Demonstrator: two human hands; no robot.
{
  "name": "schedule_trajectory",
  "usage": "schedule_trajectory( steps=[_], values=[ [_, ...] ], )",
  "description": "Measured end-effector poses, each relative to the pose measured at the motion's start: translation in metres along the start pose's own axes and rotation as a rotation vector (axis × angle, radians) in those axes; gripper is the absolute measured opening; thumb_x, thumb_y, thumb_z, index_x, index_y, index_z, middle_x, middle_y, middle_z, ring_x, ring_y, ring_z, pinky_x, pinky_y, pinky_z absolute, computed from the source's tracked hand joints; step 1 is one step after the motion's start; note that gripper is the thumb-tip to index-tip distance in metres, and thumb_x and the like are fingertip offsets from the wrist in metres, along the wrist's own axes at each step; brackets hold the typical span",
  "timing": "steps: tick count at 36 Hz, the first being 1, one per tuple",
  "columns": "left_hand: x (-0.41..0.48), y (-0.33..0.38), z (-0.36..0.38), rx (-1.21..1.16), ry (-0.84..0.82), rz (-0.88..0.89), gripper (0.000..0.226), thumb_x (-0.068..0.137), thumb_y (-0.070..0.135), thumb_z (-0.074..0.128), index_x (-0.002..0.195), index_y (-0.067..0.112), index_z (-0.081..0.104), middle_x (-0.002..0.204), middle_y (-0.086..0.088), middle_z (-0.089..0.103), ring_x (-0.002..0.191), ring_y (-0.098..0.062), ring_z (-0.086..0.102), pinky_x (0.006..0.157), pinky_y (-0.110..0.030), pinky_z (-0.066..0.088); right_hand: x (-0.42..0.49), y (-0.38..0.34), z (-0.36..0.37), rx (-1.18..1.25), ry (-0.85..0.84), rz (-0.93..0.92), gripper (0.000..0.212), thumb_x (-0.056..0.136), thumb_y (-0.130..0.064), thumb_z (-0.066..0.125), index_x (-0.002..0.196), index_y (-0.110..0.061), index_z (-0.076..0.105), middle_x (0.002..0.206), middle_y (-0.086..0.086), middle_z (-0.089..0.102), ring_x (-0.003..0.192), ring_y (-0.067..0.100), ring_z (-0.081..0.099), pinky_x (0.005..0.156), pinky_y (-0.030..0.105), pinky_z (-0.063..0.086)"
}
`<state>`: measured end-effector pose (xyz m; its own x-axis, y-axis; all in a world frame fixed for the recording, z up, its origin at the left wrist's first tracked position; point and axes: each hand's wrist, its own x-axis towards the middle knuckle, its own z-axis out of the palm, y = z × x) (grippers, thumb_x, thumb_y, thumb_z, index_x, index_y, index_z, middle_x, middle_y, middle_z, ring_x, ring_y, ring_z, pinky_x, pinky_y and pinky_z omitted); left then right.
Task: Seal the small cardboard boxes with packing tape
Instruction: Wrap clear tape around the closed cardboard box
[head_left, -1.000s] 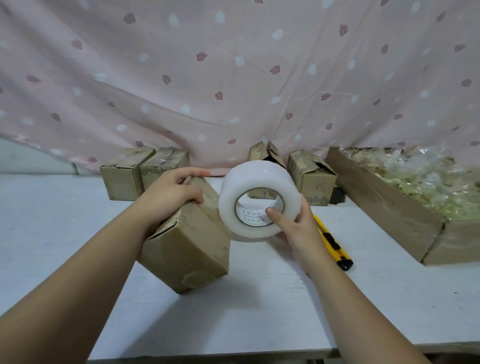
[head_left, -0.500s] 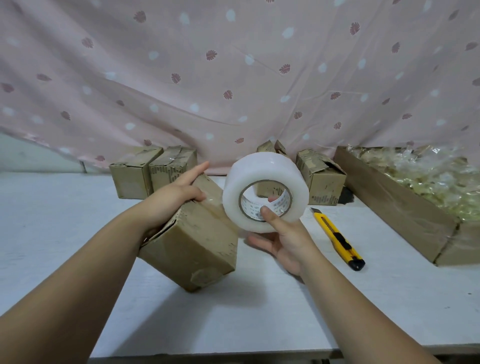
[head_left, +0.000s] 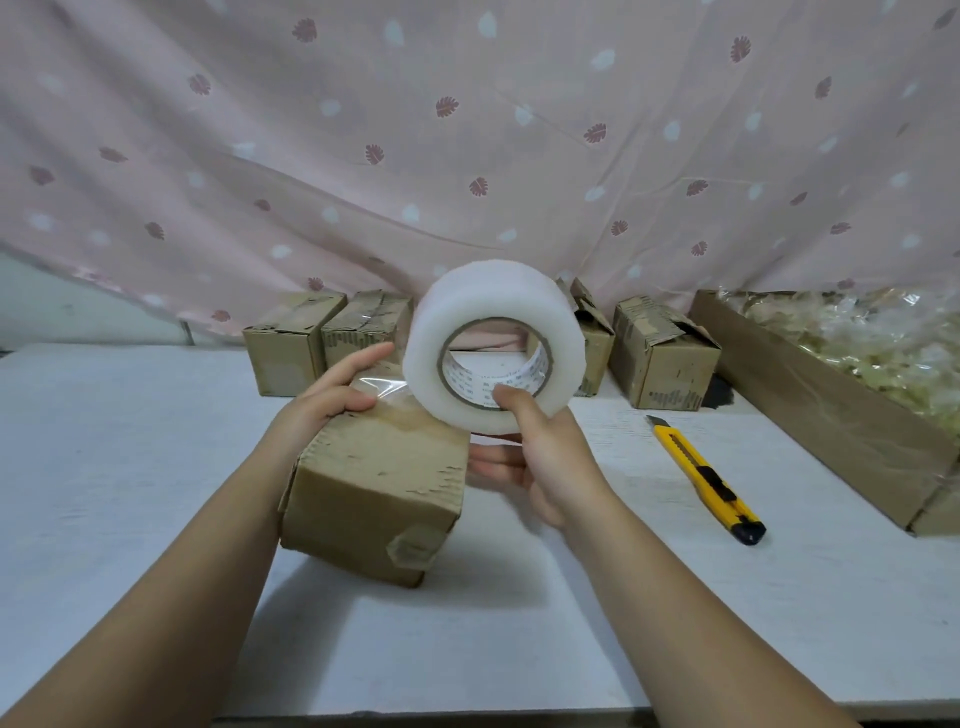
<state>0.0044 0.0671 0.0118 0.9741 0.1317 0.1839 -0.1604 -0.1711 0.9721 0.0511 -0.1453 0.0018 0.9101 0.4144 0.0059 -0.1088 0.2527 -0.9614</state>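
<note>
A worn small cardboard box (head_left: 374, 488) lies on the white table (head_left: 130, 467) in front of me. My left hand (head_left: 332, 400) grips its far top edge, the thumb pressing a strip of clear tape (head_left: 384, 387) onto the top. The strip runs to a big roll of clear packing tape (head_left: 493, 345) held just above the box's far right corner. My right hand (head_left: 535, 457) holds the roll, thumb hooked inside its core and fingers beneath it.
Several more small cardboard boxes stand in a row at the back: two on the left (head_left: 332, 343), two on the right (head_left: 665, 353). A yellow utility knife (head_left: 706, 475) lies right of my hand. A long carton of plastic bags (head_left: 831, 405) fills the right side. A pink curtain hangs behind.
The box has been turned down from its tilt to lie flatter on the table. The roll has risen over its far corner, and a strip of tape now shows under my left thumb.
</note>
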Motion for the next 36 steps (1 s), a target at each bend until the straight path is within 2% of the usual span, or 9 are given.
schedule_trajectory(
  steps=[5, 10, 13, 15, 17, 21, 27, 32, 36],
  values=[
    [-0.001, -0.007, 0.011, -0.110, 0.030, -0.008, 0.037, 0.061, 0.015, 0.056, 0.092, 0.030, 0.072, 0.095, 0.001, 0.068, 0.077, -0.013, 0.064, 0.065, -0.019, 0.050, 0.004, -0.003, -0.009, -0.052, 0.035, -0.053, 0.021, 0.097, -0.025, 0.054, 0.112, -0.011, 0.060, 0.078, 0.010, 0.075, 0.070, 0.031, 0.073, 0.065, 0.038, 0.062],
    [0.011, -0.006, 0.026, -0.065, 0.031, -0.007, 0.036, 0.062, 0.016, 0.057, 0.093, 0.029, 0.070, 0.103, 0.001, 0.063, 0.080, -0.009, 0.062, 0.068, -0.021, 0.048, 0.005, -0.005, -0.024, -0.103, 0.080, -0.140, 0.019, 0.099, -0.030, 0.052, 0.103, -0.014, 0.061, 0.074, 0.005, 0.075, 0.069, 0.025, 0.073, 0.063, 0.035, 0.061],
    [0.016, -0.002, 0.037, -0.093, 0.026, -0.028, 0.028, 0.088, 0.031, 0.043, 0.106, 0.024, 0.063, 0.117, -0.001, 0.061, 0.095, -0.008, 0.063, 0.078, -0.021, 0.048, 0.006, -0.006, -0.031, -0.188, 0.128, -0.198, 0.019, 0.098, -0.031, 0.054, 0.106, -0.015, 0.061, 0.082, 0.003, 0.074, 0.074, 0.022, 0.074, 0.068, 0.037, 0.061],
    [0.019, -0.003, 0.046, 0.005, 0.043, -0.050, 0.042, 0.098, 0.052, 0.023, 0.117, 0.035, 0.056, 0.131, 0.007, 0.055, 0.119, -0.005, 0.051, 0.095, -0.023, 0.039, 0.006, -0.007, -0.035, -0.245, 0.175, -0.253, 0.019, 0.096, -0.032, 0.056, 0.106, -0.016, 0.061, 0.089, 0.005, 0.072, 0.077, 0.019, 0.073, 0.069, 0.036, 0.060],
    [0.020, -0.009, 0.054, -0.006, 0.086, -0.053, 0.032, 0.102, 0.048, 0.025, 0.124, 0.041, 0.048, 0.126, 0.016, 0.054, 0.126, -0.006, 0.045, 0.095, -0.021, 0.038, 0.006, -0.006, -0.037, -0.259, 0.228, -0.292, 0.024, 0.094, -0.033, 0.060, 0.110, -0.015, 0.060, 0.094, 0.005, 0.071, 0.083, 0.017, 0.071, 0.071, 0.033, 0.059],
    [0.011, -0.018, 0.079, -0.256, 0.045, -0.043, 0.031, 0.099, 0.012, 0.046, 0.119, 0.034, 0.055, 0.085, 0.007, 0.069, 0.075, -0.005, 0.067, 0.063, -0.014, 0.052, 0.007, -0.003, -0.039, -0.203, 0.273, -0.341, 0.023, 0.088, -0.031, 0.068, 0.108, -0.030, 0.058, 0.101, -0.009, 0.068, 0.093, 0.004, 0.065, 0.074, 0.020, 0.054],
    [0.005, -0.021, 0.087, -0.305, 0.115, -0.031, 0.031, 0.099, 0.018, 0.047, 0.121, 0.038, 0.056, 0.082, 0.021, 0.070, 0.078, 0.002, 0.065, 0.070, -0.013, 0.050, 0.003, -0.006, -0.038, -0.131, 0.218, -0.254, 0.039, 0.085, -0.030, 0.071, 0.120, -0.021, 0.059, 0.110, -0.001, 0.070, 0.100, 0.011, 0.068, 0.075, 0.026, 0.058],
    [-0.001, -0.015, 0.090, -0.262, 0.143, -0.042, 0.031, 0.098, 0.018, 0.048, 0.120, 0.037, 0.058, 0.082, 0.019, 0.070, 0.079, -0.003, 0.064, 0.073, -0.017, 0.048, 0.005, -0.005, -0.043, -0.250, 0.289, -0.257, 0.004, 0.088, -0.037, 0.065, 0.092, -0.036, 0.063, 0.095, -0.008, 0.070, 0.099, 0.014, 0.066, 0.087, 0.042, 0.056],
    [-0.004, -0.011, 0.091, -0.261, 0.179, -0.060, 0.028, 0.097, 0.017, 0.050, 0.114, 0.035, 0.061, 0.080, 0.006, 0.068, 0.076, -0.009, 0.064, 0.070, -0.018, 0.049, 0.002, -0.010, -0.046, -0.379, 0.292, -0.262, 0.026, 0.067, -0.061, 0.063, 0.082, -0.040, 0.068, 0.088, -0.010, 0.072, 0.096, 0.016, 0.067, 0.092, 0.054, 0.052]
  ],
)
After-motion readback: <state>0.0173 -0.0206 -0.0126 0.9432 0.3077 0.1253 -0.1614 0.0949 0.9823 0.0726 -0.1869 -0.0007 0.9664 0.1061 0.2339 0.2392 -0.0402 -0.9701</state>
